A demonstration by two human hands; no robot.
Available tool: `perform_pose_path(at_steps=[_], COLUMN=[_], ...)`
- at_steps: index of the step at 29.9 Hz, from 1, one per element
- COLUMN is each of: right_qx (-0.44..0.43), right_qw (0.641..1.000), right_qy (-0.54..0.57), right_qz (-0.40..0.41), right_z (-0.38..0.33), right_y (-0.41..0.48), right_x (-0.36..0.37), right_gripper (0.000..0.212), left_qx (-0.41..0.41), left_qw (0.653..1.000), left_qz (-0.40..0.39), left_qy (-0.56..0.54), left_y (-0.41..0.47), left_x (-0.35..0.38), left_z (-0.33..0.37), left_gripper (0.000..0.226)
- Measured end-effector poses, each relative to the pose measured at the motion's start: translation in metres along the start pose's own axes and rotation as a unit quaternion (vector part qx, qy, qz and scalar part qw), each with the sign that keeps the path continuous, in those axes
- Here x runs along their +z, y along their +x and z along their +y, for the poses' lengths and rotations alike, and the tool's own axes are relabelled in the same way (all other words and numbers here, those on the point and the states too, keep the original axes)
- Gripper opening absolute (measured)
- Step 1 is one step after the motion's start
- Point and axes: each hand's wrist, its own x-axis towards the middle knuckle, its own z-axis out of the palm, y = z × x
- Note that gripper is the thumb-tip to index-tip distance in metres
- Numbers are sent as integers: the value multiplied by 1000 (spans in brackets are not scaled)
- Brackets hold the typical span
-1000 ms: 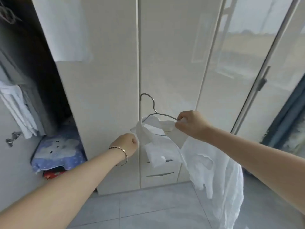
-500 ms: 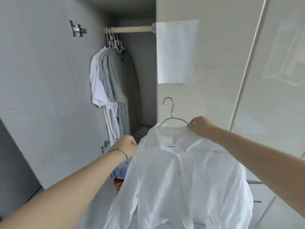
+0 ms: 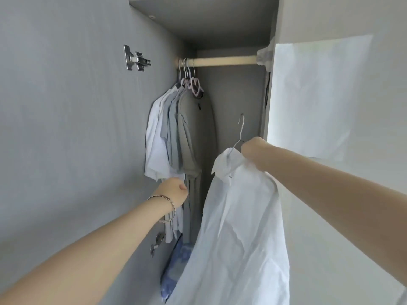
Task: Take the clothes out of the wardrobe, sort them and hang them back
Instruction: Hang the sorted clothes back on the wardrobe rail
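Shirt [image 3: 237,227] is hanging on a hanger [image 3: 240,133] at 5 o'clock, right grip [image 3: 253,150] grasping its shoulder; left grip [image 3: 175,191] is clenching empty at 7. Hook [image 3: 242,117] probably needs lifting over the rod [image 3: 224,62] at 12, clearing hung clothes [image 3: 176,133].

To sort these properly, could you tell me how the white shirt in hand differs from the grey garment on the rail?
The white shirt is held below the rail by the right hand; the grey garment hangs from it. The white shirt has a wire hanger; the grey garment a pink hanger.
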Motion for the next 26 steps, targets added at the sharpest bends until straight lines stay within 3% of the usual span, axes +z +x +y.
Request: perform_pose_path(at_steps=[2,5,8,10,11,12,15,17,20,22,23,26], right_qx=[-51,-46,-66,-69,-57,-55,-49,-54,-37,-43,-39,-40], right_qw=[990,983,965,962,971,966,975,969,963,971,967,949], right_qy=[-126,-168,-235,-239,-186,-206,-114,-119,-156,-40,70,141], right_qz=[46,54,93,116,136,148,185,210,216,231,241,279], right_z=[-13,-41,-66,-79,-89,-97,-121,-135,-156,-168,-174,-191], right_y=[31,82,123,147,161,172,199,214,244,267,277,301], right_x=[-14,-33,-48,-63,-70,-75,-93,-99,-106,-105,-105,-99], right_gripper=[40,37,3,7,20,29,13,29,32,33,34,32], left_qx=[6,20,37,60,78,95,136,152,156,163,164,162], left_qw=[1000,999,998,997,996,994,990,987,986,985,985,986], left_qz=[16,38,46,41,44,47,46,52,65,59,55,47], left_qy=[8,-3,-18,-14,-11,-6,8,14,12,10,15,11], left_y=[33,84,131,153,168,181,210,231,252,265,270,282], left_x=[-15,-38,-55,-67,-74,-81,-102,-114,-123,-123,-123,-121], left_z=[12,27,40,52,57,62,72,75,76,73,72,67], left_gripper=[28,24,24,23,23,22,19,21,24,24,25,26])
